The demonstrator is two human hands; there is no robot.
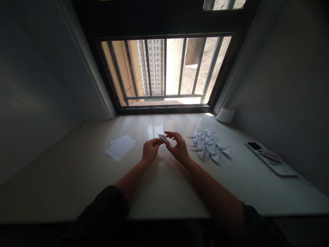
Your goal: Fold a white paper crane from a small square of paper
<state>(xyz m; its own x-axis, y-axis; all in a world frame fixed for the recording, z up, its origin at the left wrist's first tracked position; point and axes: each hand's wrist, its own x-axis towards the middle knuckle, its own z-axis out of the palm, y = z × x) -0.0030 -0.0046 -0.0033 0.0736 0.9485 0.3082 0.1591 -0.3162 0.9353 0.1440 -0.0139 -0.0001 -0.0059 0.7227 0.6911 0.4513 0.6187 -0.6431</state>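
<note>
Over the middle of the white sill, a small folded piece of white paper (162, 138) is held up in the air. My left hand (150, 149) pinches it at its lower left edge between thumb and fingers. From the other side, my right hand (179, 147) grips it at the right edge with the thumb low, while its upper fingers arch over the paper. To the right lies a pile of folded white paper cranes (207, 143). Flat sheets of white paper (121, 147) lie loosely stacked to the left.
A white phone-like device (272, 161) with a round attachment rests at the right. Near the window's right corner stands a small white cylindrical object (225, 115). The barred window (164, 109) bounds the sill at the back, with walls on both sides.
</note>
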